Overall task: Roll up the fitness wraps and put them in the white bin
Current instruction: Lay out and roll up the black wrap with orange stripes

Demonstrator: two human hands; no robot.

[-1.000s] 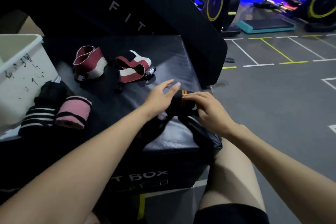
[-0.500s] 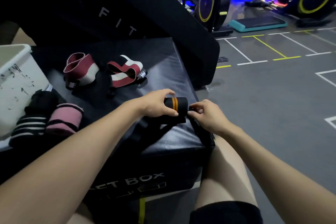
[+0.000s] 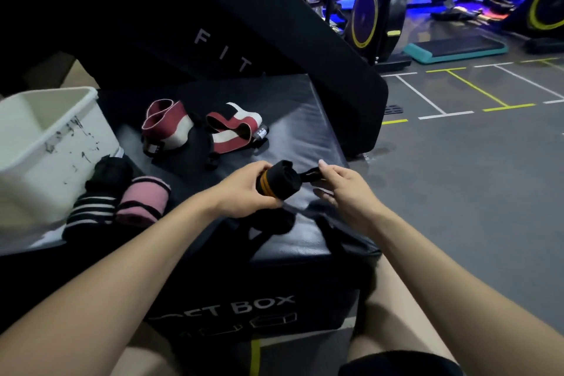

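Wrap roll (image 3: 279, 181): black with orange stripes, held above the black box (image 3: 305, 137).
Left hand (image 3: 244, 189): fingers curled round the roll.
Right hand (image 3: 343, 185): pinches the roll's loose strap end (image 3: 309, 175).
White bin (image 3: 45, 143): far left on the box, well apart from the roll.

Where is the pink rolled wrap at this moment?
In the head view, the pink rolled wrap lies at the left on the black box, beside the black-and-white striped wrap, in front of the white bin.
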